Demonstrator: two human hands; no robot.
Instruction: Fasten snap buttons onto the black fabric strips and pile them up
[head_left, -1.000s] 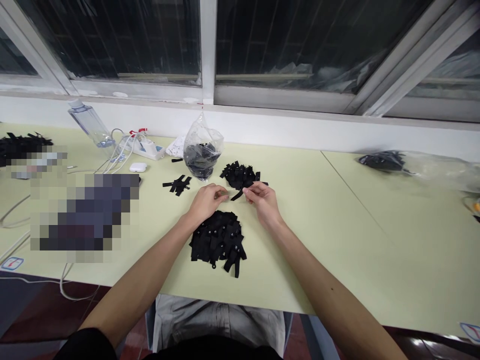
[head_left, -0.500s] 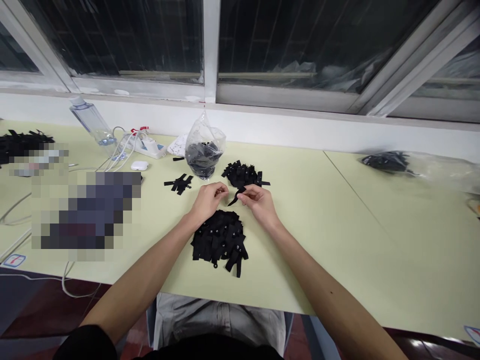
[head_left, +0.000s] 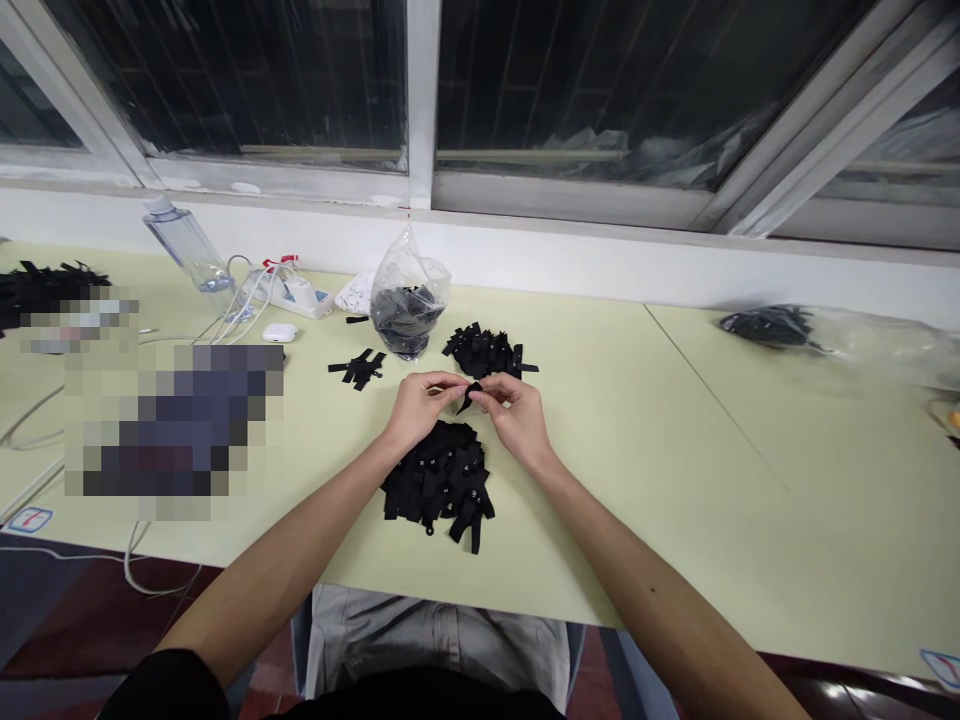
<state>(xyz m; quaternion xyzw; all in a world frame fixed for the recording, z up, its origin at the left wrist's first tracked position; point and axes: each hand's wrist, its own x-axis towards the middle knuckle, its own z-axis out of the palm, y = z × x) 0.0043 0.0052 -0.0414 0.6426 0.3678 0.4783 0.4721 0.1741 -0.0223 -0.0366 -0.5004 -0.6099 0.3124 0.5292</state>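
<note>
So, both hands are up off the pale green table (head_left: 615,440) with one small black fabric strip (head_left: 470,394) pinched between them. My left hand (head_left: 417,407) has thumb and fingertips closed on its near end, my right hand (head_left: 516,416) is closed on the other end, and the two hands nearly touch, held close so I can see what I'm doing with such a tiny piece.

I'd say the layout is about reach. A flat heap of black strips with little white marks (head_left: 437,478) sits right under my wrists, and a second, smaller heap of black strips (head_left: 484,351) lies just past my fingers, so neither pile needs a stretch. A clear plastic bag holding more black pieces (head_left: 407,298) stands behind that, beside a few loose black strips (head_left: 358,366).

Off to the left, well apart, are a clear plastic bottle (head_left: 186,247), a white power strip (head_left: 294,291) and a small white earbud case (head_left: 276,331).
</note>
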